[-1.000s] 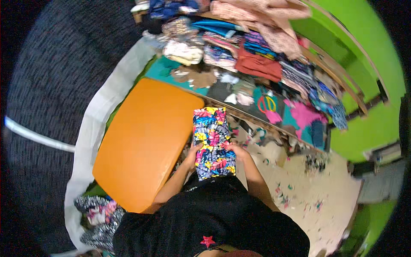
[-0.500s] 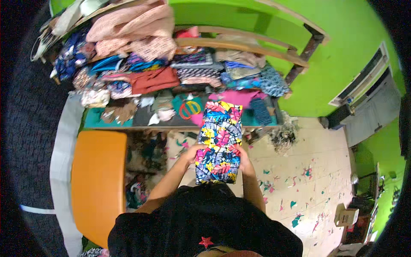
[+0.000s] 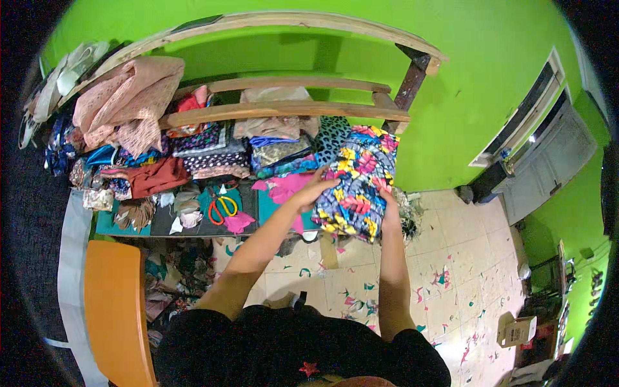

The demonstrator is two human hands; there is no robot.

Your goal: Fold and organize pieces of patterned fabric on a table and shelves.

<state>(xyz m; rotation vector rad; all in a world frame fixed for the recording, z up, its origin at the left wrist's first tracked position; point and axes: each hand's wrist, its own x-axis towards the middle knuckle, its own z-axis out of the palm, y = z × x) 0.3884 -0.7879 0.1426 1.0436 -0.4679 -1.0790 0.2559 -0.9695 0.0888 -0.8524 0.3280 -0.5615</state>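
Between my two hands is a folded piece of brightly patterned cloth point(image 3: 358, 187), black, blue, pink and yellow. My left hand point(image 3: 314, 192) grips its left side, thumb on top. On its right edge my right hand point(image 3: 389, 209) is closed, with some fingers hidden beneath. The bundle is at the right end of the worktable point(image 3: 161, 226), in front of the stacked fabrics. Left of it on the table lie scissors point(image 3: 222, 209) with orange and yellow handles, and pink cloth scraps point(image 3: 287, 188).
Folded fabrics point(image 3: 216, 158) fill the back of the table under a wooden rack point(image 3: 284, 111). A pink knitted cloth point(image 3: 132, 93) hangs at the left. An orange chair back point(image 3: 116, 309) stands at lower left. Scraps litter the tiled floor point(image 3: 412, 277); a cardboard box point(image 3: 518, 332) sits at lower right.
I have turned toward the right, and both hands have carried the patterned cloth outward and to the right, up to the table's right end. The cloth is now tilted.
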